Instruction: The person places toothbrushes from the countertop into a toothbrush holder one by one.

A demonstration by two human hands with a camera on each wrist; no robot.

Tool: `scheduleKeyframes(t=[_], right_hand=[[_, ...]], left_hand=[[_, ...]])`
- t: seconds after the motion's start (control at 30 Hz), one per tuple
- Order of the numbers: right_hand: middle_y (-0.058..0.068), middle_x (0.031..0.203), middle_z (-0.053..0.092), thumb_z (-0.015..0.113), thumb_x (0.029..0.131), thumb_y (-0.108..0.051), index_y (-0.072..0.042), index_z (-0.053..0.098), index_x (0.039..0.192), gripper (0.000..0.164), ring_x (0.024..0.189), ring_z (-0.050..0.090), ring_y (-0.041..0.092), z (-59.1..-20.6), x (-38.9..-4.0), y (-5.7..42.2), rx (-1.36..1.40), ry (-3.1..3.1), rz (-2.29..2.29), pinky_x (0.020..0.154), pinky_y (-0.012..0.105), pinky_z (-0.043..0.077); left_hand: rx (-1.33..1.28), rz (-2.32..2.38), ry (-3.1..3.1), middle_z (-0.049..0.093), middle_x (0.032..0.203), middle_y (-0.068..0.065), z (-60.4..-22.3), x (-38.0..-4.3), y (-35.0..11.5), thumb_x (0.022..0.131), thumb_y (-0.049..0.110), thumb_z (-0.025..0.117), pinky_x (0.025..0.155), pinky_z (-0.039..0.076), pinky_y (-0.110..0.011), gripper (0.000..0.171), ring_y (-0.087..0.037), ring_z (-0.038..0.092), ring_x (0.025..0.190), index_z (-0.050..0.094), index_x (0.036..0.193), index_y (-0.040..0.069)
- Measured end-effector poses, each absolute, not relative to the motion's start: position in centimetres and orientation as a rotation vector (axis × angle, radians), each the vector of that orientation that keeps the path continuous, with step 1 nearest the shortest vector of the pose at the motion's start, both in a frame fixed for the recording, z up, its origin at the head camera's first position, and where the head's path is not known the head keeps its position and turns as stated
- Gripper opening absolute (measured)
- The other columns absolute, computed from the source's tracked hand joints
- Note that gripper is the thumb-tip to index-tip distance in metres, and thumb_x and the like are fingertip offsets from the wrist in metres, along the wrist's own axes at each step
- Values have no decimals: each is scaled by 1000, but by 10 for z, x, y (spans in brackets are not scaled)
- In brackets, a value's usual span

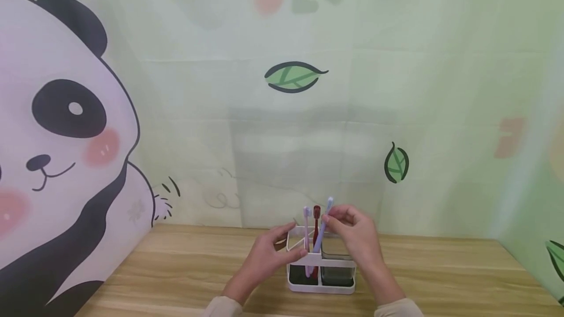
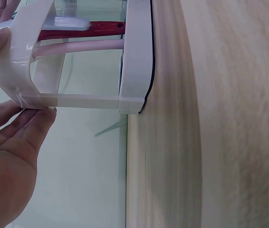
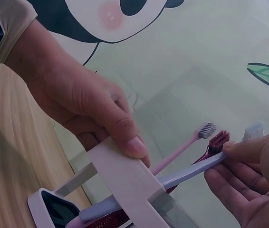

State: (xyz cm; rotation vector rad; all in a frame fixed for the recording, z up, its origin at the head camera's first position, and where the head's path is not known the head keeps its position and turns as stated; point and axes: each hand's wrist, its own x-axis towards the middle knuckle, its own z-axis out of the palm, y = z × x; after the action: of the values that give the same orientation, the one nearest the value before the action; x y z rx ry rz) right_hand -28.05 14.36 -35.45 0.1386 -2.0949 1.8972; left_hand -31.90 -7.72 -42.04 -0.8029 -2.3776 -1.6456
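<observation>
A white toothbrush holder (image 1: 337, 262) with a dark base stands on the table. My left hand (image 1: 261, 254) grips its upper frame at the left side, thumb on the front and fingers around the corner. Pinched near its head by my right hand (image 1: 360, 235) is a pale blue-violet toothbrush (image 1: 320, 237), which leans to the right with its lower part inside the holder. A pink toothbrush (image 3: 176, 157) and a dark red toothbrush (image 1: 316, 212) stand beside it in the left compartments, bristles up. The left wrist view shows the handles' lower ends (image 2: 107, 28) close over the base.
A clear cup (image 1: 338, 247) sits in the holder's right compartment. Under the holder is a wood-grain table (image 1: 176, 268). Behind it hangs a pale green backdrop (image 1: 198, 111) with a printed panda (image 1: 66, 170) and leaves.
</observation>
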Motion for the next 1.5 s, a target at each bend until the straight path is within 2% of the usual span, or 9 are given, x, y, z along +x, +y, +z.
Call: scheduleKeyframes(t=[0.17, 0.4, 0.67, 0.8, 1.23, 1.5], right_hand=[[11, 103, 77, 80, 95, -5, 2, 72, 109, 18, 95, 74, 24, -358, -281, 142, 171, -2142, 1850, 86, 28, 61], [11, 100, 77, 80, 92, 1, 2, 72, 104, 14, 98, 75, 28, -361, -281, 141, 208, -2176, 1877, 90, 39, 64], [11, 99, 77, 78, 92, 4, 3, 72, 102, 11, 97, 75, 27, -364, -283, 142, 218, -2183, 1905, 86, 33, 64], [11, 98, 77, 78, 92, 4, 3, 72, 101, 11, 96, 75, 27, -366, -283, 143, 214, -2191, 1904, 86, 34, 65], [8, 103, 76, 81, 94, -5, 0, 72, 111, 20, 98, 74, 26, -367, -283, 146, 216, -2270, 1836, 92, 42, 63], [5, 117, 76, 78, 99, -20, -6, 75, 122, 26, 113, 70, 27, -363, -278, 168, 237, -2406, 1586, 101, 49, 58]], left_hand=[[-788, -1635, -2394, 57, 148, -27, -420, -320, -77, 93, 29, 85, 106, 54, -51, 71, -45, 61, 129, 57, 149, -4], [-781, -1639, -2406, 56, 149, -27, -420, -320, -77, 93, 30, 85, 107, 54, -52, 72, -45, 61, 129, 57, 149, -4], [-785, -1640, -2398, 57, 148, -27, -421, -321, -77, 93, 30, 85, 106, 54, -51, 71, -44, 62, 129, 57, 149, -3], [-786, -1635, -2399, 57, 148, -27, -421, -321, -77, 93, 30, 85, 106, 54, -51, 70, -45, 62, 128, 58, 149, -3], [-792, -1615, -2399, 59, 146, -26, -421, -320, -78, 93, 31, 85, 106, 54, -51, 71, -44, 61, 130, 58, 149, -3], [-756, -1531, -2407, 52, 157, -17, -414, -316, -79, 93, 37, 84, 117, 45, -50, 74, -37, 48, 145, 56, 153, 3]])
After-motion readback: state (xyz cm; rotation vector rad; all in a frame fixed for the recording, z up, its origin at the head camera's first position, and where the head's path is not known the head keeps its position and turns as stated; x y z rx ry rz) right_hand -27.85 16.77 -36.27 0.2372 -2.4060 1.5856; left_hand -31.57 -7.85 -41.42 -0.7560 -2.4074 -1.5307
